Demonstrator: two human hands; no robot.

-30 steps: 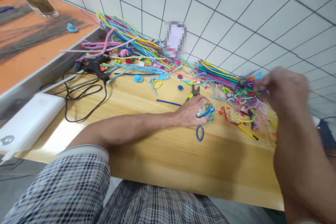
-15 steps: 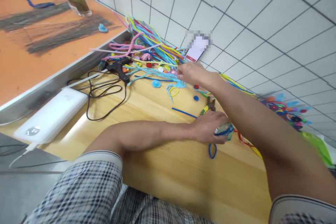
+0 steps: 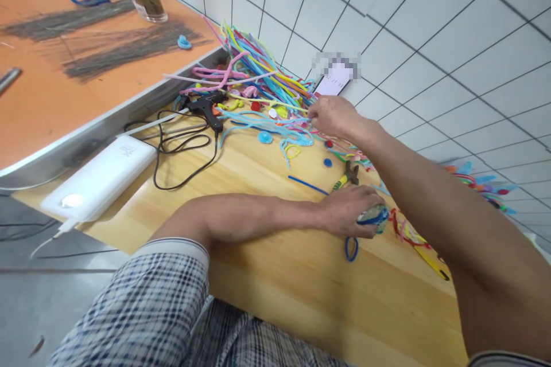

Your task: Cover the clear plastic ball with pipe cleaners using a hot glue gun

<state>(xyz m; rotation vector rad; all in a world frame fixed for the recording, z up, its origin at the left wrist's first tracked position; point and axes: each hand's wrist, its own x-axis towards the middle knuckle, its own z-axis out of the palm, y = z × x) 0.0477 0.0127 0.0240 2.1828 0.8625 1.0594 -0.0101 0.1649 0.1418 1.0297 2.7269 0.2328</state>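
1. Since the first frame, your right hand has swung left across the table to the coloured stems near the phone, so those stems now look within its reach.
2. Its fingers are bunched; the view is too poor to tell whether they pinch anything.
3. Your left hand stays curled around the blue-and-green bundle, with the pliers just beyond and the blue loop just beside it.
4. Your left forearm runs low, pointing right; your right forearm slants up from the lower right.
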